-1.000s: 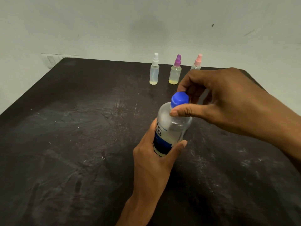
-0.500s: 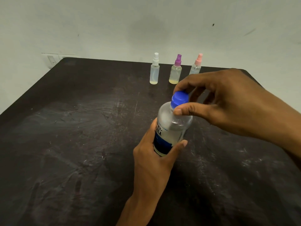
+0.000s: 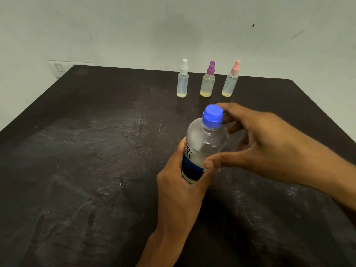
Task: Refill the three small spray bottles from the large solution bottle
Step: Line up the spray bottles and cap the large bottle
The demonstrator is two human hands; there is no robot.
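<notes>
My left hand grips the lower body of the large clear solution bottle, which stands tilted over the dark table. Its blue cap is on. My right hand is spread around the bottle's top. Its fingers curve behind the cap, the index tip at the cap's right side. The thumb hangs low in front of the label, off the cap. At the far edge stand three small spray bottles: white-topped, purple-topped and pink-topped. Each holds a little yellowish liquid.
A light wall rises behind the table. A wall switch plate sits at the table's back left corner. The scuffed tabletop stretches bare to the left and front of my hands.
My right thumb has dropped from the blue cap down in front of the bottle's body, and the hand has lowered, uncovering the pink-topped bottle. The left hand keeps its grip.
</notes>
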